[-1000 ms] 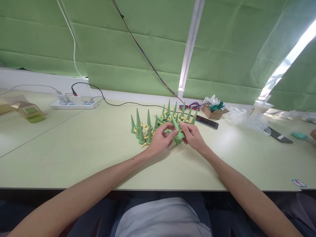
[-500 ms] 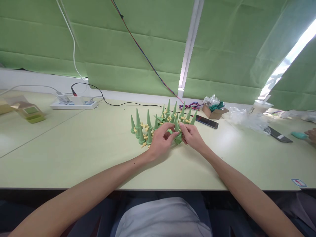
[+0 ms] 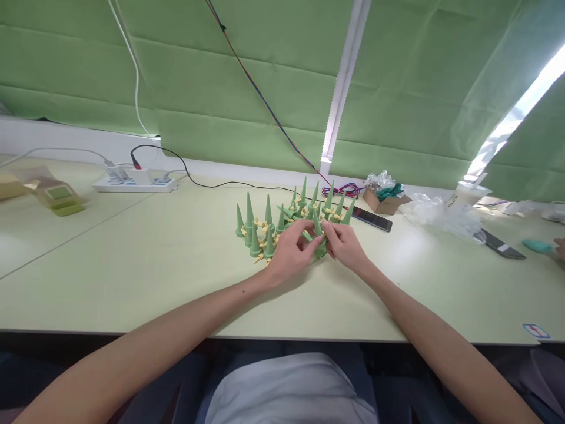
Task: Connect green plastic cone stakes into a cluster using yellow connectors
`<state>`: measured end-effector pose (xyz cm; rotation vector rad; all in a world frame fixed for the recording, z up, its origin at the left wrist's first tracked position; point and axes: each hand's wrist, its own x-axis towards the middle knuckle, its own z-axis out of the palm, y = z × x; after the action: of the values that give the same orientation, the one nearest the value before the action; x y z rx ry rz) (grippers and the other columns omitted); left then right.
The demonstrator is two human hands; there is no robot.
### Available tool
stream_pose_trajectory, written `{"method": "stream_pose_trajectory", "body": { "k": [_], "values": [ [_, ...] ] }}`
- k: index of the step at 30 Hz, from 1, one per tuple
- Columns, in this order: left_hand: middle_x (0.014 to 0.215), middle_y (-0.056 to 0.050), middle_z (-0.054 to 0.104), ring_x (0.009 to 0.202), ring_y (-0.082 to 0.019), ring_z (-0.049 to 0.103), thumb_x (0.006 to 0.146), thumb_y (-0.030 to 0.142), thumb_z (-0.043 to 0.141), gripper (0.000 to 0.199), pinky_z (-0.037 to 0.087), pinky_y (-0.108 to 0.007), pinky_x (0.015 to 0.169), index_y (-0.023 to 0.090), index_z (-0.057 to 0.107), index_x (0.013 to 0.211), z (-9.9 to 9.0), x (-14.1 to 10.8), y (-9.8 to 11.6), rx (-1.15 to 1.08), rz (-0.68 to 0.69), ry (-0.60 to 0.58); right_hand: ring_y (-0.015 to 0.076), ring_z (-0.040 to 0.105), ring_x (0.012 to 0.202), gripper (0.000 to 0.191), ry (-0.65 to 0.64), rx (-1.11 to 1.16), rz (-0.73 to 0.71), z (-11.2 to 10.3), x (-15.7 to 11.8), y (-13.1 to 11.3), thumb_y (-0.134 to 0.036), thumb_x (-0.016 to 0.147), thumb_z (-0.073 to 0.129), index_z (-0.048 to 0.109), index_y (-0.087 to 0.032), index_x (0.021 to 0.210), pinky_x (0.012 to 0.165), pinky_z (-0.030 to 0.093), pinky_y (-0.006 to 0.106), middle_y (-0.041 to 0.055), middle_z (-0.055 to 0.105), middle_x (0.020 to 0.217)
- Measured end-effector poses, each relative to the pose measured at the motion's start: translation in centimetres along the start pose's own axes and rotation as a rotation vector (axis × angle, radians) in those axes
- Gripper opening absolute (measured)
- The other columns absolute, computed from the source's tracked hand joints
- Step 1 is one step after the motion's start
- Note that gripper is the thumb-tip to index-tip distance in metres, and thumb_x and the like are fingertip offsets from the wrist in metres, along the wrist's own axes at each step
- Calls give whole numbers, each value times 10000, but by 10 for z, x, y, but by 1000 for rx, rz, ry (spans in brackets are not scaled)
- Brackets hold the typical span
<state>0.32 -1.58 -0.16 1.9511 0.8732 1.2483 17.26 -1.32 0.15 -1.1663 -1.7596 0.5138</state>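
Observation:
My left hand (image 3: 292,250) curls its thumb and fingers around a green cone (image 3: 316,222) that stands upright between my two hands. From the other side my right hand (image 3: 343,242) is closed in a pinch at that cone, its thumb against the cone's right side. Whatever small piece sits in the pinch is hidden by the fingers. To the left stand several more green cones (image 3: 255,242) with small yellow figures (image 3: 258,258) around their bases. Behind my hands is another group of green cones (image 3: 328,197), also mixed with yellow pieces.
A phone (image 3: 372,219) lies right of the cones, near a small cardboard box (image 3: 386,205) and coiled wires (image 3: 344,189). Farther right are a plastic bag (image 3: 454,219), a cup (image 3: 468,193), a dark flat object (image 3: 502,244) and another person's hand (image 3: 560,248). A power strip (image 3: 135,186) is back left.
The whole view has shifted slightly. My hands keep almost the same hold at the cone, and the other cones stay in place.

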Motion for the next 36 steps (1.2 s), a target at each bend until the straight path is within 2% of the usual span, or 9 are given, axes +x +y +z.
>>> {"method": "stream_pose_trajectory", "body": {
  "k": [6, 22, 26, 32, 36],
  "values": [
    [836, 15, 504, 569, -77, 419, 934, 411, 608, 252, 334, -252, 537, 203, 481, 869, 1, 1, -2, 46, 18, -5, 126, 385, 429, 634, 1, -43, -36, 0, -1, 1, -739, 981, 362, 340, -247, 583, 461, 307, 292, -24, 399, 424],
    [737, 27, 473, 546, -97, 406, 923, 399, 607, 286, 300, -278, 551, 211, 427, 806, -1, 5, -2, 51, -2, -50, 140, 392, 442, 640, -33, -83, -25, 0, 0, 3, -736, 988, 337, 341, -252, 569, 490, 327, 307, -15, 410, 424],
    [669, 35, 467, 528, -111, 429, 902, 379, 621, 296, 310, -289, 559, 217, 409, 774, -2, 6, -2, 65, -33, -77, 146, 385, 470, 617, -54, -132, -35, 0, 1, 5, -667, 1021, 327, 335, -247, 569, 512, 317, 310, -11, 408, 445],
    [679, 9, 528, 611, -159, 498, 893, 379, 615, 192, 355, -305, 574, 200, 552, 871, -1, 4, -3, 132, -63, -132, 138, 338, 514, 507, -118, -251, -129, 2, 0, 5, -507, 1048, 340, 340, -227, 625, 552, 281, 310, -17, 420, 527],
    [677, 11, 518, 633, -164, 507, 895, 364, 614, 184, 361, -311, 586, 200, 546, 850, -1, 4, -3, 148, -44, -122, 139, 339, 524, 459, -123, -263, -115, 2, -1, 4, -423, 1047, 342, 340, -225, 632, 568, 275, 313, -20, 417, 538]
  ]
}}
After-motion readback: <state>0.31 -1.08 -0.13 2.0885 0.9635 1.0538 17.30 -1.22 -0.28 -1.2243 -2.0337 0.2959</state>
